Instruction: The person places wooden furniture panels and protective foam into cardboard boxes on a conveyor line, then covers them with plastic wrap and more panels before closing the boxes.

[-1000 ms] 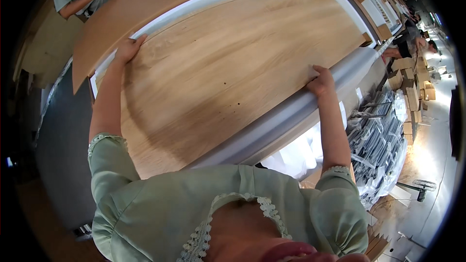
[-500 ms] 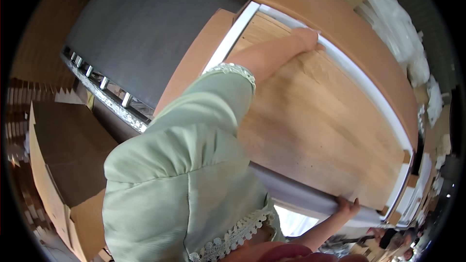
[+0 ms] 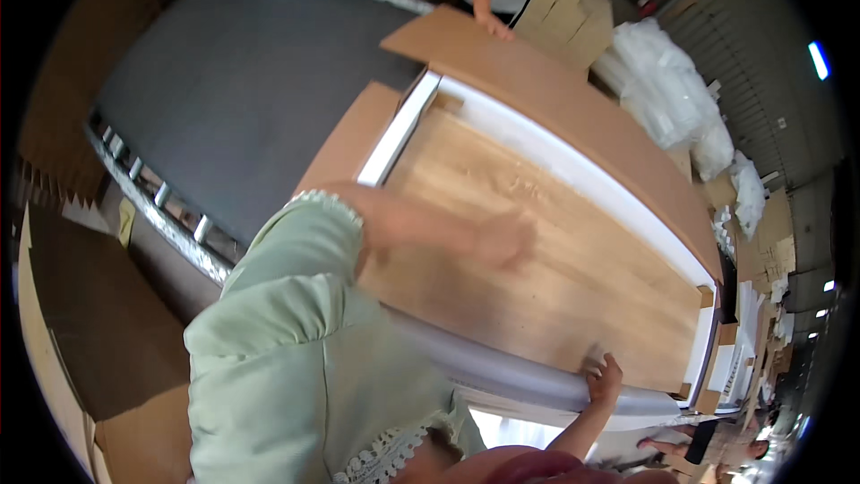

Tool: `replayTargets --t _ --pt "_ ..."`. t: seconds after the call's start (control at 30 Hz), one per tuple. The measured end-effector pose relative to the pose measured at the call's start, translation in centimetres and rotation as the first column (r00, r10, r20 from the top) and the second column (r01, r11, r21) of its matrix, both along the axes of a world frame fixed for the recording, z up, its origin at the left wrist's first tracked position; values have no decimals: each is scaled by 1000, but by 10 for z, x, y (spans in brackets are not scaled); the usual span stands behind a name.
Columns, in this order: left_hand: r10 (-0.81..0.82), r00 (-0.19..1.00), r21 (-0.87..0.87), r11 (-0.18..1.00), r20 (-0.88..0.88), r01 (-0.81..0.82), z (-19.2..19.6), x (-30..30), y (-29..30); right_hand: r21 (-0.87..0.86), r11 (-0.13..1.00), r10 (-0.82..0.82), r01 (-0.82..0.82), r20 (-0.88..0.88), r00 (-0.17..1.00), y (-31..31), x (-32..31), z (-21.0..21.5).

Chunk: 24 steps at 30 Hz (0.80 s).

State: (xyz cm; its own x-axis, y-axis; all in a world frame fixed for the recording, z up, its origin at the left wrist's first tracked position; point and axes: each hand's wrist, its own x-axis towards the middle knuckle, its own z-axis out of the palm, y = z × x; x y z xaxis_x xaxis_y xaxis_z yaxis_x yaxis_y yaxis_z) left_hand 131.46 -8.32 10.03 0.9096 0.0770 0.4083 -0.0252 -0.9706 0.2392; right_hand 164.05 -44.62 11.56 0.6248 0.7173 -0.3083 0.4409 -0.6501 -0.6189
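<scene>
A wide pale wooden panel (image 3: 573,260) lies inside a carton lined along its edges with white foam strips (image 3: 573,157). Above the panel's middle, my left hand (image 3: 502,237) is smeared by motion, so its fingers cannot be read. My right hand (image 3: 605,378) is at the near edge of the panel, close to its right end, with fingers apart and one pointing up. It rests by the grey-white foam or wrap (image 3: 502,367) along that edge. A brown cardboard flap (image 3: 573,99) stands folded out along the far side, and another flap (image 3: 354,134) at the left.
A dark grey work surface (image 3: 242,81) with metal rollers (image 3: 161,194) along its edge adjoins the carton. Across from me, another person's hand (image 3: 493,25) touches the far flap. Clear plastic bags (image 3: 663,81) are heaped beyond, and an open cardboard box (image 3: 98,323) stands at left.
My left hand has left the far foam edge and come back over the panel's middle. The right hand stays at the near edge. The view has shifted, revealing more of the other person.
</scene>
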Motion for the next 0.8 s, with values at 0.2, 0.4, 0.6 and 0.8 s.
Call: replayTargets --t 0.2,0.4,0.6,0.8 --pt "-31 984 107 993 -178 51 -7 -103 -58 -411 903 227 -126 206 952 68 -79 21" --pt "12 982 142 990 -191 15 -2 -97 -73 -538 823 368 -184 257 894 60 -99 41" --pt "-18 975 154 987 -221 53 2 -88 -78 -121 892 452 -436 243 858 46 -94 50" --pt "-4 952 129 991 -307 45 6 -90 -83 349 807 392 -477 288 874 33 -158 74"
